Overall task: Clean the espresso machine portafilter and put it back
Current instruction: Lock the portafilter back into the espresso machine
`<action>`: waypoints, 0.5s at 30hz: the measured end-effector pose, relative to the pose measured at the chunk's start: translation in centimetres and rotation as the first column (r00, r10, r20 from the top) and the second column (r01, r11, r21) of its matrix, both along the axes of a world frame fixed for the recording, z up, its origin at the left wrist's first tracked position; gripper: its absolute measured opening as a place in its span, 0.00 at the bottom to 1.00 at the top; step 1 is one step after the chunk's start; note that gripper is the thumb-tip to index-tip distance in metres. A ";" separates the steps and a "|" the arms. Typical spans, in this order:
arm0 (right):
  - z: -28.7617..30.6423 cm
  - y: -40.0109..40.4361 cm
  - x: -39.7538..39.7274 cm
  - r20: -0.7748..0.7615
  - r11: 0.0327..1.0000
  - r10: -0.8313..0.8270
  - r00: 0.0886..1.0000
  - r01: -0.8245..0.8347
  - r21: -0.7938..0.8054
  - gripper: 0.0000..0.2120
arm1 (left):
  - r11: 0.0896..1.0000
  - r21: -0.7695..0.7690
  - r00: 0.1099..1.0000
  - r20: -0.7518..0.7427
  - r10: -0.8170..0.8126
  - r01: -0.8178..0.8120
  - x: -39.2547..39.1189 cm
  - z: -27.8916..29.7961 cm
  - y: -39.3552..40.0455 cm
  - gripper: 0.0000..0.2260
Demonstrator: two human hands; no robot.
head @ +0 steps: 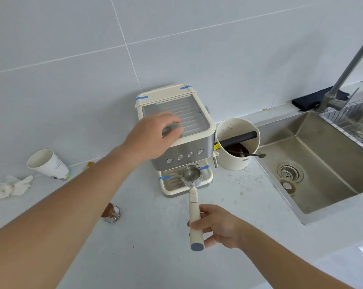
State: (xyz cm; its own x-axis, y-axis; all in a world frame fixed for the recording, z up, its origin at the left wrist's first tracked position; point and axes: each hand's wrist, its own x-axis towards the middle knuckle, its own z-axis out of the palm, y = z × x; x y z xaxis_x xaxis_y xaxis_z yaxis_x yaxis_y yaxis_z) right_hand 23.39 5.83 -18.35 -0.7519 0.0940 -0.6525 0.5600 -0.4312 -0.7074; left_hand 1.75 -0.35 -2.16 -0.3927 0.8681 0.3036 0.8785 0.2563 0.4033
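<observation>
The portafilter (192, 175) sat low centre, its empty basket at the coffee machine (176, 130). Your right hand (214, 226) wrapped its handle; it likely felt stiff and front-heavy. Your left hand (153, 134) pressed flat, fingers spread, on the machine.

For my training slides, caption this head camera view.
Left hand steadies the espresso machine while right hand brings the emptied portafilter beneath it.

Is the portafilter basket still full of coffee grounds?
No: the portafilter held by the right hand shows a bare, shiny metal basket.
</observation>
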 end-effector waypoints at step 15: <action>-0.4 1.4 -4.5 -0.094 0.990 -0.107 0.990 0.097 -0.105 0.26 | 0.981 -0.116 0.988 0.034 -0.151 0.154 -2.7 -2.2 3.1 0.23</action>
